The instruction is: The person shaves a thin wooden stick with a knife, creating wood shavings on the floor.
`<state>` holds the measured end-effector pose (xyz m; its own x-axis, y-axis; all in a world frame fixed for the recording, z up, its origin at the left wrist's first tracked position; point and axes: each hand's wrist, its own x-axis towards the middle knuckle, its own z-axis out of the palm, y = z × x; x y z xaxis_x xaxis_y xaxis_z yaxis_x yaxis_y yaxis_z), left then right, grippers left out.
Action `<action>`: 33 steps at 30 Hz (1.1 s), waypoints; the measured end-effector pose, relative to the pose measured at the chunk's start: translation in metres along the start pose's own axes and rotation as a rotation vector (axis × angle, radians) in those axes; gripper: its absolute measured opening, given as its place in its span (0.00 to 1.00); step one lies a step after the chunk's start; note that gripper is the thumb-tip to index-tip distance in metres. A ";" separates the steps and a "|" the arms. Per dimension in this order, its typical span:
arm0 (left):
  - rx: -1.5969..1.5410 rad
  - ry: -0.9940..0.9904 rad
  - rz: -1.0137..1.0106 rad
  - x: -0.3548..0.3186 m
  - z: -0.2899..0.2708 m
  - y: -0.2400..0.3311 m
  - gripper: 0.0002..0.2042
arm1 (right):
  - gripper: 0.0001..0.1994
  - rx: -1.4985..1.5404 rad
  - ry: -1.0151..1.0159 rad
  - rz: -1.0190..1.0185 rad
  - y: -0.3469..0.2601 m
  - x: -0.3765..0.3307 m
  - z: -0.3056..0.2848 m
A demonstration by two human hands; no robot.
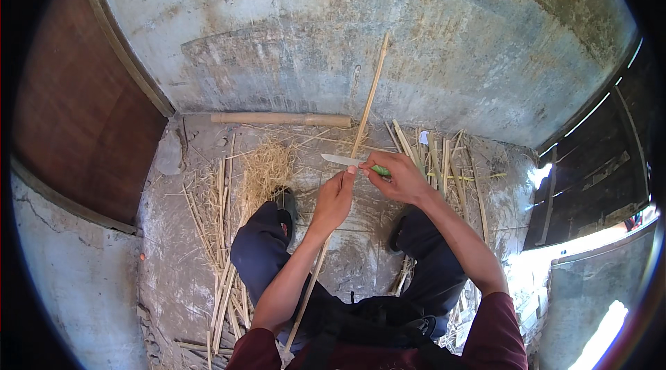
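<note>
My left hand (334,198) grips a long thin bamboo strip (368,99) that runs from my lap up toward the concrete wall. My right hand (397,175) holds a knife (341,160) with a green handle, its steel blade lying across the strip and pointing left. The left thumb touches the blade just beside the strip. Both hands are close together above my knees, which are in dark blue trousers.
Split bamboo strips (444,158) lie in a pile to the right, more strips and dry shavings (260,172) to the left. A thick bamboo pole (281,119) rests along the wall's foot. A brown door (76,106) stands at left, dark boards at right.
</note>
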<state>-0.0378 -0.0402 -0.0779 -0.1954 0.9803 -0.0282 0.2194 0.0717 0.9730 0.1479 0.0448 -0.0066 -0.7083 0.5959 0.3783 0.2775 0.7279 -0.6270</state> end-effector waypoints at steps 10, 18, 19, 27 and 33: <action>0.165 0.068 0.092 -0.009 -0.005 0.018 0.28 | 0.05 0.041 0.000 -0.006 0.012 0.004 0.002; 0.177 -0.039 0.080 -0.013 -0.008 0.025 0.28 | 0.05 0.078 -0.053 0.028 0.004 0.004 0.003; 0.132 -0.023 0.113 -0.013 -0.007 0.026 0.27 | 0.05 0.092 -0.087 0.082 0.001 0.004 0.001; 0.167 0.014 0.128 -0.013 -0.001 0.018 0.28 | 0.05 0.064 0.031 -0.002 0.022 0.008 -0.001; 0.218 -0.037 0.081 -0.018 -0.002 0.030 0.30 | 0.04 0.040 -0.016 0.143 0.023 0.009 -0.016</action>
<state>-0.0292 -0.0564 -0.0478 -0.1339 0.9903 0.0358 0.4353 0.0264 0.8999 0.1581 0.0730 -0.0068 -0.6736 0.6872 0.2721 0.3507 0.6213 -0.7007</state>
